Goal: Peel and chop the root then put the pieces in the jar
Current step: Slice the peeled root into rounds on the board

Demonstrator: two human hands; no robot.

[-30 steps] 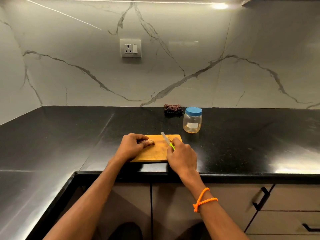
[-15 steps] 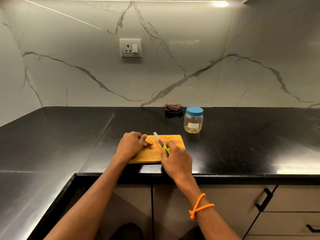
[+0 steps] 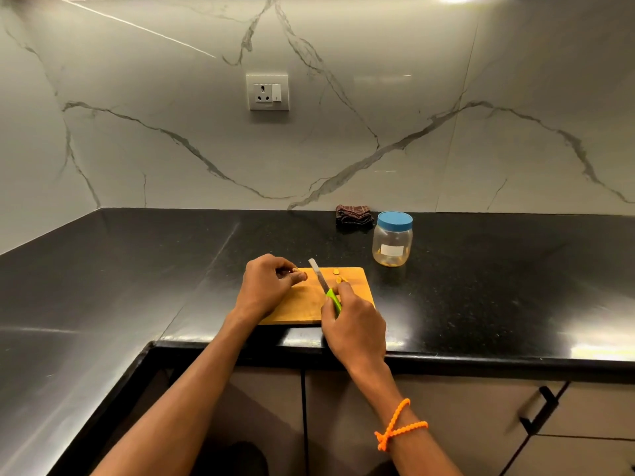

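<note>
On black countertop (image 3: 481, 286) below marble backsplash (image 3: 343, 139), wooden cutting board (image 3: 302, 304).

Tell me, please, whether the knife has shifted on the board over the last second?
Yes. The knife in the right hand has shifted left along the cutting board, toward the root.

The root (image 3: 298, 271) is a small tan knob at the far left corner of the wooden cutting board (image 3: 304, 304), mostly hidden under curled fingers. Two or three small yellow slices (image 3: 338, 275) lie on the board's far right part. The jar (image 3: 392, 239) is clear plastic with a blue lid on, standing upright on the counter just beyond the board's right corner, yellowish bits at its bottom.
</note>
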